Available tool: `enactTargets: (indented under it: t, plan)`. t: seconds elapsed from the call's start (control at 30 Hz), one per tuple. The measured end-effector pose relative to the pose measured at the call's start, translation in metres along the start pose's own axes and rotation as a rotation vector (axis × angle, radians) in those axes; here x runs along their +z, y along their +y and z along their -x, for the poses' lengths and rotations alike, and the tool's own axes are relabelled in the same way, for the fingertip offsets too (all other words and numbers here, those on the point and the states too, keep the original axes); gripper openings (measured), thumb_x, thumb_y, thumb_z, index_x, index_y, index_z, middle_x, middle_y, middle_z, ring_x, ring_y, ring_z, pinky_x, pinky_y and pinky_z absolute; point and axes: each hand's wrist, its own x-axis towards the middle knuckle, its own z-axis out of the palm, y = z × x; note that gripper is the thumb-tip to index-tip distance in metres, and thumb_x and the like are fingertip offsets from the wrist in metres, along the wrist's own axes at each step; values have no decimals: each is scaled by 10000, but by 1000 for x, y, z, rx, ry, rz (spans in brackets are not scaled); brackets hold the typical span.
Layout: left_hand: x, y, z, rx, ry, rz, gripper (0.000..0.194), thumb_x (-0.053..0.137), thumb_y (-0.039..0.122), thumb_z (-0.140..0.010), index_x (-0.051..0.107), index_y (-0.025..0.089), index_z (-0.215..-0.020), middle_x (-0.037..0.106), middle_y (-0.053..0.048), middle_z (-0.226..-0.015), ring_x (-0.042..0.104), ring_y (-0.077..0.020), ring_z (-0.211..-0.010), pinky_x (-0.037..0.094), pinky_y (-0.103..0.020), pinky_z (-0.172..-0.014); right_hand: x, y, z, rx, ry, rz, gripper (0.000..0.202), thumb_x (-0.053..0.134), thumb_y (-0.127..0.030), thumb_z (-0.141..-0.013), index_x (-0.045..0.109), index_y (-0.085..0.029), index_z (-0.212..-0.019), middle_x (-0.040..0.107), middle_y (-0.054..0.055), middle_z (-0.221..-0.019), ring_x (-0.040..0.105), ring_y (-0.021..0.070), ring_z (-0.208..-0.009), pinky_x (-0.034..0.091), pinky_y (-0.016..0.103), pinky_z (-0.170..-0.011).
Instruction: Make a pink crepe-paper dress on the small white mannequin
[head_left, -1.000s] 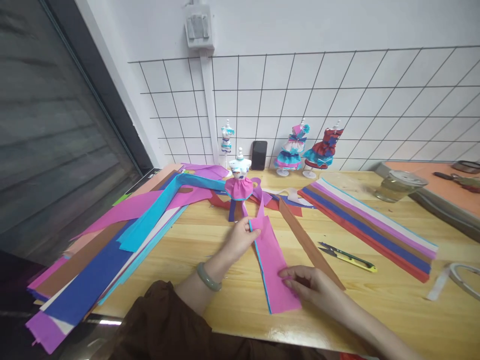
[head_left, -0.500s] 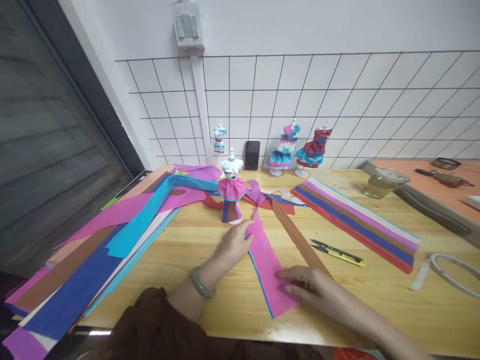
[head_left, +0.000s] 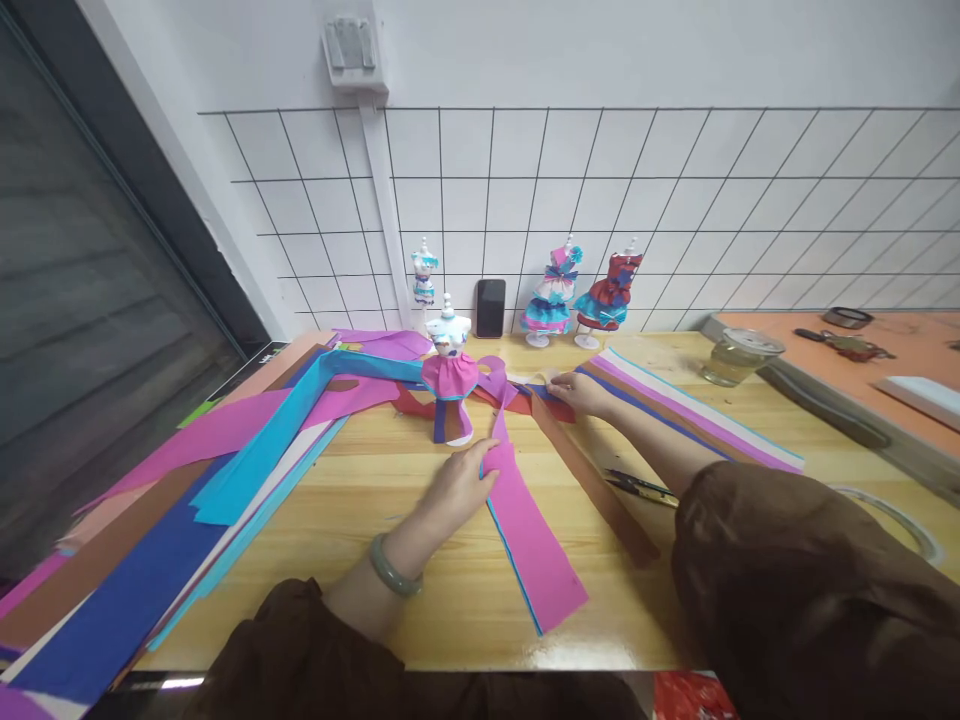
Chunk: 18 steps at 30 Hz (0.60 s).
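My left hand (head_left: 457,490) pinches the upper left edge of a pink paper strip (head_left: 529,530) with a blue layer under it. A narrow purple strip (head_left: 504,412) runs from its top toward the small dress form (head_left: 448,340), which wears a gathered pink skirt (head_left: 450,377). Farther back, my right hand (head_left: 581,393) is closed with its fingertips at a dark blue strip (head_left: 538,391); a whitish strip end shows beside them, and I cannot tell exactly which piece it grips. A brown strip (head_left: 581,465) lies between my hands.
Layered colored strips (head_left: 180,530) cover the left side. More strips (head_left: 697,415) lie at right, partly behind my right arm. Scissors-like yellow snips (head_left: 641,488), a tape roll (head_left: 900,520) and a glass cup (head_left: 739,357) are right. Dressed forms (head_left: 555,295) and a phone (head_left: 490,308) stand behind.
My right hand has left the lower end of the pink strip and reached forward to the strips beside the dress form. My left hand keeps its hold. The view has shifted slightly.
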Motion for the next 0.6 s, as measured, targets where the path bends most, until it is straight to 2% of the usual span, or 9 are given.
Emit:
enactTargets:
  t: [0.1, 0.2, 0.37, 0.43, 0.6]
  plan:
    - [-1, -1, 0, 11, -16, -50, 483, 588, 155, -734, 589, 225, -1212, 634, -92, -1187, 559, -289, -1106, 374, -394, -960, -8, -7, -9, 1, 66, -12, 276, 499, -285, -895, 669, -101, -1011, 715, 106, -957, 668, 189, -841, 507, 301, -749]
    - [0, -3, 0, 29, -32, -89, 504, 608, 154, -722, 584, 214, -1222, 619, -102, -1208, 540, -287, -1128, 353, -390, -982, -32, -14, -11, 5, 169, -7, 363, 414, -291, -912, 681, -75, -1030, 721, 120, -905, 667, 220, -815, 495, 307, -724]
    - [1, -4, 0, 79, -94, -121, 509, 636, 179, -714, 592, 228, -1219, 637, -76, -1185, 532, -269, -1098, 345, -383, -979, -73, -29, 5, -27, 275, 21, 338, 475, -316, -863, 696, -112, -1017, 718, 98, -951, 654, 240, -887, 477, 300, -750]
    - [2, -4, 0, 92, -112, -124, 505, 636, 171, -708, 602, 237, -1207, 647, -59, -1166, 533, -258, -1074, 345, -377, -973, -83, -33, 14, -37, 261, 58, 316, 502, -322, -842, 702, -138, -1003, 722, 80, -932, 661, 231, -849, 476, 278, -708]
    - [2, -6, -2, 45, -83, -99, 467, 630, 157, -698, 640, 224, -1160, 676, -59, -940, 558, -226, -909, 388, -354, -885, -94, -36, 26, 50, 83, 215, 286, 532, -323, -810, 710, -201, -998, 727, 40, -769, 662, 209, -712, 456, 264, -612]
